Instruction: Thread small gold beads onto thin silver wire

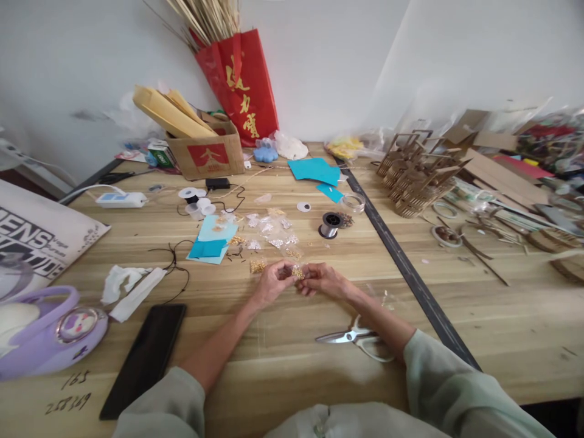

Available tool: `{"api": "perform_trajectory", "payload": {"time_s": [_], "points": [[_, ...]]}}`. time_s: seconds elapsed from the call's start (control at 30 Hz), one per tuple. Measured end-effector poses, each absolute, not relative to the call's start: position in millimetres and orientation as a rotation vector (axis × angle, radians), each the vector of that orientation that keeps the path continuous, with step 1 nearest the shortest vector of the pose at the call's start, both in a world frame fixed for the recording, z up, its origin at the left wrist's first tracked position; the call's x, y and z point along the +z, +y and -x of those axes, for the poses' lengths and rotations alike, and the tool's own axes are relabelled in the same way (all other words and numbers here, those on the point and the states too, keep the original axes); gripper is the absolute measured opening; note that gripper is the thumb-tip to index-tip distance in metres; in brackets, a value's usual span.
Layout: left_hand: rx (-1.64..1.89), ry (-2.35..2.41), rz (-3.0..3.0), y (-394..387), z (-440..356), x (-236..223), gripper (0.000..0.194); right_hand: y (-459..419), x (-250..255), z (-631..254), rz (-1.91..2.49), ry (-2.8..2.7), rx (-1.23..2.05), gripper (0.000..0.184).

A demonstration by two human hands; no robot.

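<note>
In the middle of the table, my left hand (274, 283) and my right hand (325, 280) are close together, fingers closed around a small clear bag of gold beads (298, 272). Both seem to grip the bag, one at each side. Just left of my left hand lies another small heap of gold beads (257, 266). Beyond my hands are several clear bags with silver pieces (275, 231). Scissors (349, 336) with pale handles lie partly under my right forearm. A spool of silver wire (329, 225) stands on the table farther off.
Blue paper sheets (210, 248) lie left of the bags. Nearer me are a black phone (145, 359) and a purple appliance (50, 334). A cardboard box (232, 152) and red bag (255, 91) stand at the back. Small brown baskets (410, 176) are piled to the right.
</note>
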State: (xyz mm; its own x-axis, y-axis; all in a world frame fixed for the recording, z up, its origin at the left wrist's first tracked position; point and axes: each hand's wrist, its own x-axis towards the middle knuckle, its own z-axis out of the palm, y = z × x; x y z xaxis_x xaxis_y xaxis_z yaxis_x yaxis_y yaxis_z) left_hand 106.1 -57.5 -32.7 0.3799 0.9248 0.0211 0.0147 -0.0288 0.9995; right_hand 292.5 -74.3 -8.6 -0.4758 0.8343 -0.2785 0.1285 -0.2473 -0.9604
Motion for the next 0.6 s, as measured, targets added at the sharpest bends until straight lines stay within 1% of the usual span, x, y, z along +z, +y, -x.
{"api": "perform_trajectory", "payload": {"time_s": [0.1,0.27,0.6], "points": [[0.932,0.95,-1.405,-58,-107,-29,0.031,-75,-13,-292,1.154,-1.464,1.794,0.034],[0.944,0.98,-1.492,-59,-107,-31,0.02,-74,-15,-293,1.134,-1.401,1.821,0.034],[0.943,0.969,-1.488,-60,-107,-29,0.018,-71,-20,-294,1.133,-1.317,1.858,0.038]]}}
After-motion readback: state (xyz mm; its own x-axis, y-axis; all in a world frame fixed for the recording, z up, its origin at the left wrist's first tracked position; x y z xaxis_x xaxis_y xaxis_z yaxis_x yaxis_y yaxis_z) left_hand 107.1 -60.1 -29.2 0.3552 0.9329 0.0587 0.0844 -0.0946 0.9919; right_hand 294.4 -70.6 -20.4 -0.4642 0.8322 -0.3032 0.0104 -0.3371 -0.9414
